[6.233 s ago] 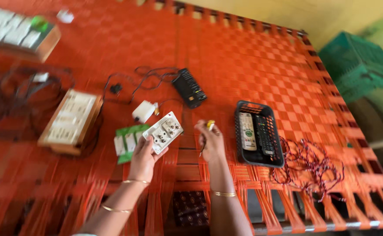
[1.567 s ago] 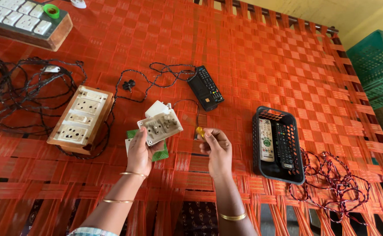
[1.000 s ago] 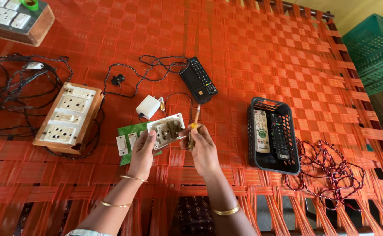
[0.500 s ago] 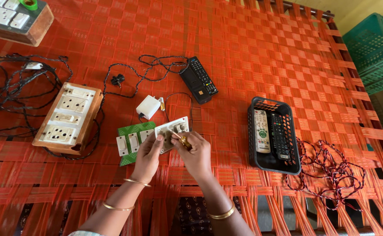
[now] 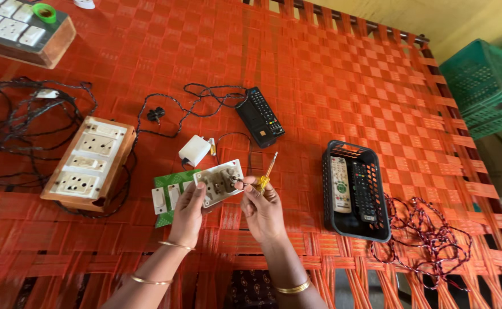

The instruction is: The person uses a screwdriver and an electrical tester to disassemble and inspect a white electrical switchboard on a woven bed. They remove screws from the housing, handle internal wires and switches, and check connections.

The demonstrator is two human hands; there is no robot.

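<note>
- Switch plate (image 5: 219, 182), a small white one with its back side up, is held just above the orange woven bed (image 5: 342, 86), near the middle of the front edge.
- Left hand (image 5: 188, 212) carries the switch plate from below; its fingers are closed on the lower left edge of it.
- Right hand (image 5: 262, 209) holds a screwdriver (image 5: 265, 174) with a yellow handle; the fingers are pressed together around the handle, and the metal shaft points up and away from the person. The thumb side of this hand touches the right edge of the switch plate.
- Under the switch plate lies a green card with white switches (image 5: 168, 194), partly hidden by the left hand.
- Just behind it is a white charger (image 5: 195, 150) with a thin black cable (image 5: 205, 94) that runs in loops to the back.
- A black remote control (image 5: 259, 116) lies tilted behind the hands, near the cable.
- To the left stands a wooden socket board (image 5: 88, 163) with white sockets, and a bundle of dark wires (image 5: 16, 131) lies beside it.
- A second socket board (image 5: 22, 31) is at the far left corner, with a green tape roll (image 5: 45, 12) on it.
- To the right a black basket (image 5: 354, 229) holds two remote controls, one white and one black.
- Beside the basket lies a tangle of red and black wire (image 5: 428, 234).
- A green plastic crate (image 5: 485, 86) stands off the bed at the right.
</note>
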